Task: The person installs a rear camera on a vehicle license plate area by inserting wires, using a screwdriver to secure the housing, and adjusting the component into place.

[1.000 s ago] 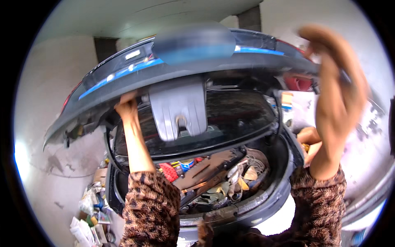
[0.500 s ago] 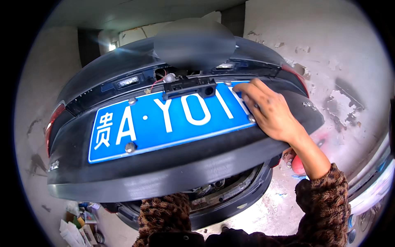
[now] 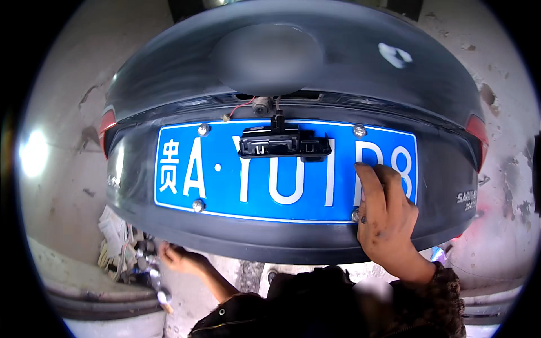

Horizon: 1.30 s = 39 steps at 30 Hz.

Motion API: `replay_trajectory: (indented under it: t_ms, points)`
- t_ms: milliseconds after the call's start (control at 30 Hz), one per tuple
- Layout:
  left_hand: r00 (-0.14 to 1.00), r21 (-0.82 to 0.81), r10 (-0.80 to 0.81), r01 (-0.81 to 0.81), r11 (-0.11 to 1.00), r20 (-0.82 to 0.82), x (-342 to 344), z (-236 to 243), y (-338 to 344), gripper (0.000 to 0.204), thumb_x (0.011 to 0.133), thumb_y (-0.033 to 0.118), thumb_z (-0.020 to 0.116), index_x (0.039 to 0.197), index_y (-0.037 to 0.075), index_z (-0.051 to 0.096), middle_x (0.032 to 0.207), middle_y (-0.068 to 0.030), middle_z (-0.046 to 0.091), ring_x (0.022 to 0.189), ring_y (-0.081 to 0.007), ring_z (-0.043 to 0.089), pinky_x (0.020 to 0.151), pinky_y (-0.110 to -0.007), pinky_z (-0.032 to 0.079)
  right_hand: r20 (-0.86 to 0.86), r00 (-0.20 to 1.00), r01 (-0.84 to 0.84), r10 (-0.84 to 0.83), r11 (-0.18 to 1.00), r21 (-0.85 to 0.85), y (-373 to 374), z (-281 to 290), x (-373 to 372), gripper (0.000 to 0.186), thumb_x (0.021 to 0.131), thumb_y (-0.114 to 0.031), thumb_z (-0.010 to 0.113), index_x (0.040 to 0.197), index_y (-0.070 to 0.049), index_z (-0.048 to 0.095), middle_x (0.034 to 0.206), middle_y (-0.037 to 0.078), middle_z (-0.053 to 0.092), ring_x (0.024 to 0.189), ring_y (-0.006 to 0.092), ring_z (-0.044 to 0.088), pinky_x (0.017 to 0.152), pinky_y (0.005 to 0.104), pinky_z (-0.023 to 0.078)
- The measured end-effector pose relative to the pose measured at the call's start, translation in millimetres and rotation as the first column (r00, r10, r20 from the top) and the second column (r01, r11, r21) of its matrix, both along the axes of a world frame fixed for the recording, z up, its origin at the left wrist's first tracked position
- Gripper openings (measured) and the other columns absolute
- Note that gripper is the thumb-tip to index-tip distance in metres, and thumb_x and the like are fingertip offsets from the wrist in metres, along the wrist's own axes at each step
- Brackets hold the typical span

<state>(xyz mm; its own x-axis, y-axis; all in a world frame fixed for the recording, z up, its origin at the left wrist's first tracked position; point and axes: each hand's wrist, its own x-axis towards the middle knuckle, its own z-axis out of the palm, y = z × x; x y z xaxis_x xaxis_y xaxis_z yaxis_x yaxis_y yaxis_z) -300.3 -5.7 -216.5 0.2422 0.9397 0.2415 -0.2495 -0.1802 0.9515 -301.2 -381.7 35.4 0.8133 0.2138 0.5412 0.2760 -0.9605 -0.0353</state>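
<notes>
My right hand rests on the right part of a blue licence plate, its bent fingers apart and touching the plate; no object shows in it. The plate is fixed to a dark car trunk lid by round metal bolts. A black trunk handle with a small camera hangs from a cable over the plate's upper middle, out of its slot, its clip side toward me. Beyond my lid's lower left edge, my left hand is held low with loosely bent fingers and nothing visible in it.
Red tail lights flank the lid at both sides. Thin red wiring and a round part show at the opening above the plate. Papers and assorted items lie on the floor at lower left. Peeling walls stand around the car.
The trunk lid has swung down and the bumper opening is no longer seen. The trunk handle has turned over on its cable. My left hand has come out from under the lid to the left.
</notes>
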Motion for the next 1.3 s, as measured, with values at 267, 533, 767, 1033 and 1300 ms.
replay_trajectory:
  t_ms: [267,533,767,1033,1300]
  points:
    - [0.819,0.309,-0.534,0.574,0.759,-0.209,46,209,-132,0.023,0.098,0.014,0.069,0.111,-0.004,0.072,0.105,-0.0115,0.074,0.095,-0.0208,0.069,0.088,-0.032,0.053,0.046,0.999,-0.006,0.006,1.000,0.005,1,-9,-8,0.054,0.080,0.006,0.067,0.133,-0.002,0.062,0.118,0.018,0.058,0.091,0.0295,0.068,0.066,0.0341,0.058]
    - [0.691,0.379,-0.499,0.712,0.591,-0.523,105,292,-173,0.047,0.093,0.037,0.078,0.109,-0.007,0.072,0.089,-0.0169,0.075,0.082,-0.0253,0.071,0.079,-0.034,0.054,0.080,0.996,-0.039,0.039,0.999,-0.005,-7,-4,-2,0.049,0.079,0.001,0.070,0.128,-0.003,0.066,0.119,0.016,0.057,0.098,0.0277,0.067,0.072,0.0317,0.058]
    - [0.702,0.328,-0.496,0.693,0.642,-0.511,109,296,-195,0.048,0.086,0.036,0.084,0.100,-0.008,0.073,0.084,-0.0176,0.075,0.078,-0.0258,0.072,0.076,-0.036,0.055,0.160,0.984,-0.071,0.073,0.997,-0.015,-13,-6,0,0.046,0.080,-0.007,0.068,0.126,-0.005,0.065,0.115,0.015,0.058,0.088,0.0237,0.065,0.065,0.0275,0.056]
    - [0.713,0.295,-0.483,0.671,0.680,-0.508,106,307,-202,0.042,0.093,0.033,0.076,0.100,-0.008,0.074,0.083,-0.0164,0.076,0.076,-0.0202,0.071,0.075,-0.033,0.055,0.123,0.988,-0.107,0.098,0.992,0.071,-17,0,-3,0.044,0.082,-0.005,0.070,0.125,-0.005,0.066,0.115,0.014,0.057,0.091,0.0258,0.064,0.074,0.0307,0.055]
    - [0.836,0.496,-0.427,0.549,0.673,-0.345,89,307,-215,0.037,0.092,0.029,0.078,0.098,-0.007,0.071,0.086,-0.0158,0.075,0.077,-0.0226,0.071,0.074,-0.034,0.055,0.127,0.985,-0.127,0.114,0.987,0.103,-18,4,-4,0.044,0.084,-0.007,0.069,0.128,-0.005,0.063,0.114,0.013,0.056,0.092,0.0259,0.064,0.076,0.0312,0.055]
